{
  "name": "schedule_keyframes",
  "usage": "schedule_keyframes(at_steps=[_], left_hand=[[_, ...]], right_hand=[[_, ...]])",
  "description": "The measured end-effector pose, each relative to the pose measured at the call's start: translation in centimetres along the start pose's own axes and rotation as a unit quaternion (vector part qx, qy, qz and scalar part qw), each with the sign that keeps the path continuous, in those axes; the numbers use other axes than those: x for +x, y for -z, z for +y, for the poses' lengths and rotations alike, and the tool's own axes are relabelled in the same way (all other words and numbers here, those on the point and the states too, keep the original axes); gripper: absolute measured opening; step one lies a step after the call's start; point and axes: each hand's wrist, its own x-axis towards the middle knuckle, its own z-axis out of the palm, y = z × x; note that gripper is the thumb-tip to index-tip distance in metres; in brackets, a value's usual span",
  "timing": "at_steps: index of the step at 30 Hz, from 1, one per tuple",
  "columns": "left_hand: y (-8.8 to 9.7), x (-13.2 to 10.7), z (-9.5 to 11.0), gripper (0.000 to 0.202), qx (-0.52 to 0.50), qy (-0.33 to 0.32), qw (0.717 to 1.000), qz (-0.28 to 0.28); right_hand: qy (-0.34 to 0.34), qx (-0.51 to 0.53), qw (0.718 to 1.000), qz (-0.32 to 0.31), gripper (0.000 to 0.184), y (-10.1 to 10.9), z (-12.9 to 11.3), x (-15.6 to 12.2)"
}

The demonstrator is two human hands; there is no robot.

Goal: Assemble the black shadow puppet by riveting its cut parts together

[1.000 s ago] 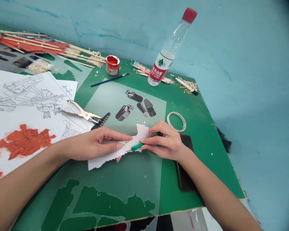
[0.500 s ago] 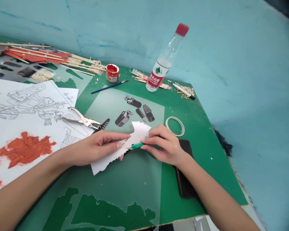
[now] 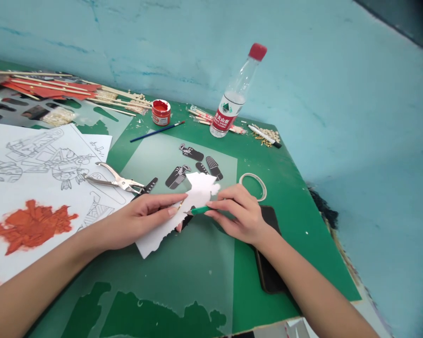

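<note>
My left hand (image 3: 136, 220) pinches a white paper cut-out (image 3: 198, 188) with wavy edges, held up above the translucent sheet. At its fingertips a small gold-coloured fastener (image 3: 181, 204) shows on the paper. My right hand (image 3: 240, 213) is closed around a slim green tool (image 3: 200, 210), whose thin tip touches or nearly touches the paper beside that fastener. The tool's exact kind is unclear. A dark piece shows partly under the paper. Just beyond lie black printed cut-outs (image 3: 178, 177), and a silver hole punch plier (image 3: 118, 180) rests left of them.
A tape roll (image 3: 264, 188) and a dark phone (image 3: 268, 272) lie right of my right hand. Farther back stand a water bottle (image 3: 229, 110) and an open red paint jar (image 3: 161, 114), with a blue paintbrush (image 3: 155, 132) nearby. Drawing sheets (image 3: 56, 197) cover the left.
The green tool's tip has shifted slightly along the paper, and the paper has tilted a little. The whole view has moved slightly; both hands keep their grip.
</note>
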Motion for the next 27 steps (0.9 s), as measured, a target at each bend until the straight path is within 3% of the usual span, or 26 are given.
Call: schedule_keyframes(at_steps=[14, 27], left_hand=[[0.18, 0.11, -0.32, 0.057, 0.010, 0.014, 1.000, 0.002], [0.53, -0.24, -0.17, 0.055, 0.028, 0.020, 0.998, -0.048]], right_hand=[[-0.004, 0.040, 0.999, -0.037, 0.012, 0.33, 0.38, -0.12], [0.020, 0.063, 0.995, -0.070, 0.011, 0.23, 0.24, 0.15]])
